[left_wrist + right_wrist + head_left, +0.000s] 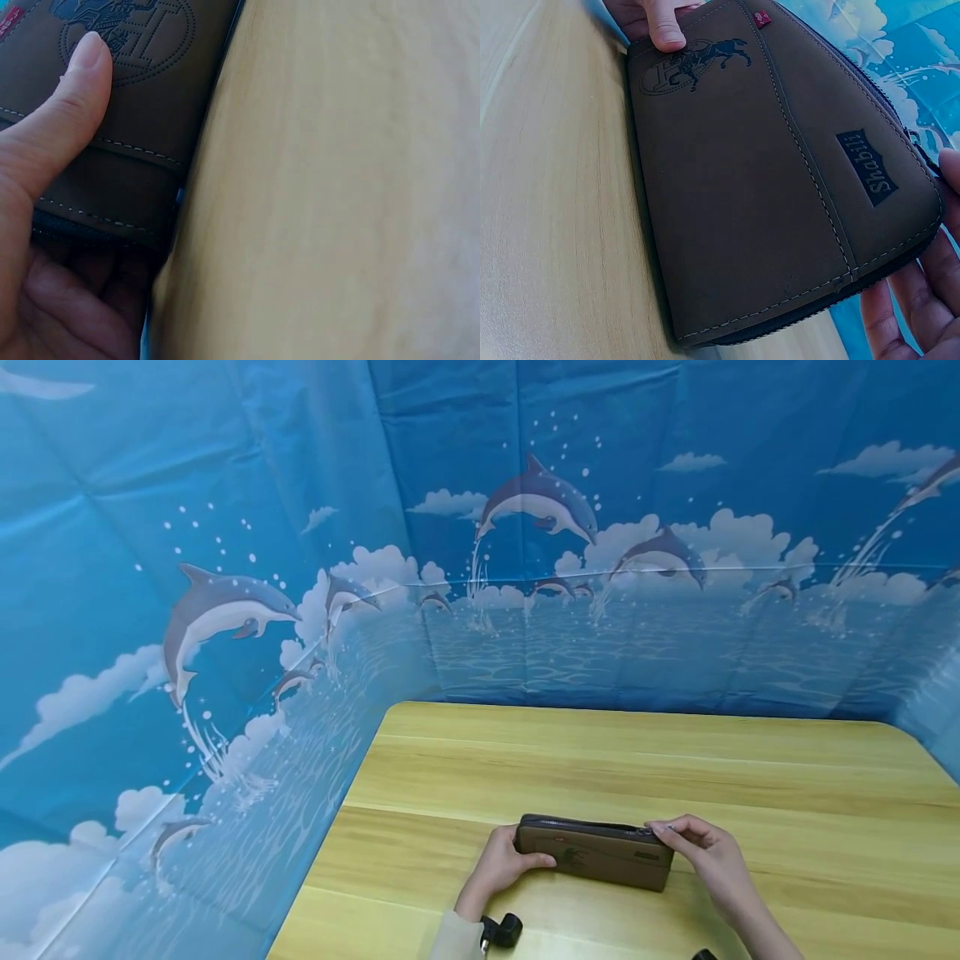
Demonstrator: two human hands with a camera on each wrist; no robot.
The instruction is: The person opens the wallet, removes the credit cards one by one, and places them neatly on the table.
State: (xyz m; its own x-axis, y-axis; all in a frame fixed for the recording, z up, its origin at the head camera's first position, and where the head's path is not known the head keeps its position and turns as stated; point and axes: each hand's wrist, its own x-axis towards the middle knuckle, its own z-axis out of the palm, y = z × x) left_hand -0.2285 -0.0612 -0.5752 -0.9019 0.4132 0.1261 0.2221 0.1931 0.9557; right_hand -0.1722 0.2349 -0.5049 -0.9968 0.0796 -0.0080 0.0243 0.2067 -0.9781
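Note:
A long brown zip wallet (594,853) stands on its long edge on the wooden table (645,760), zipper uppermost. My left hand (504,862) grips its left end, the thumb (71,105) pressed on the front face over an embossed round emblem and the fingers curled behind. My right hand (708,852) holds the right end, its fingertips (663,829) pinched at the top right corner by the zipper. In the right wrist view the wallet (780,180) fills the frame, showing a horse emblem, a small red tag and a dark label; the fingers (930,300) wrap the near end.
Blue dolphin-print sheeting (225,610) walls the table on the left, back and right. A small black device (501,933) sits at my left wrist near the front edge. The table's far half is bare wood.

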